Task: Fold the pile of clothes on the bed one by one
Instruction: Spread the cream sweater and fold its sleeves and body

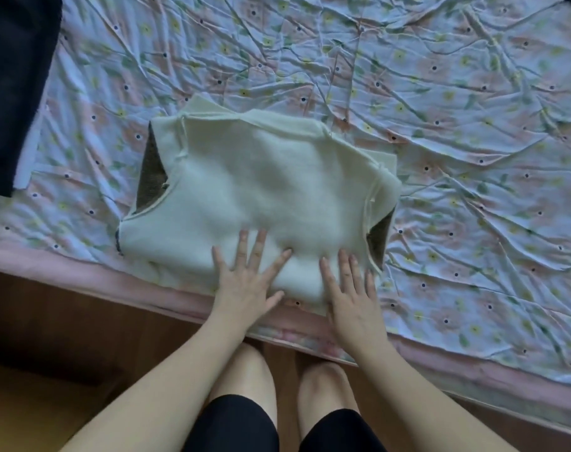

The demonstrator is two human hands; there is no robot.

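A cream-white fleecy garment (pixel 258 177) lies folded into a rough rectangle near the front edge of the bed, inside out, with its seams showing. Dark olive-brown fabric shows at its left side (pixel 152 171) and at its right corner. My left hand (pixel 248 275) lies flat on the garment's near edge, fingers spread and straight. My right hand (pixel 352 291) rests flat beside it on the near right part of the garment, fingers straight. Neither hand grips the cloth.
The bed carries a wrinkled pale-blue floral sheet (pixel 440 109) with a pink border (pixel 82 265) along the front edge. A dark navy cloth (pixel 13 93) lies at the far left. Below the edge are brown wooden floor and my knees.
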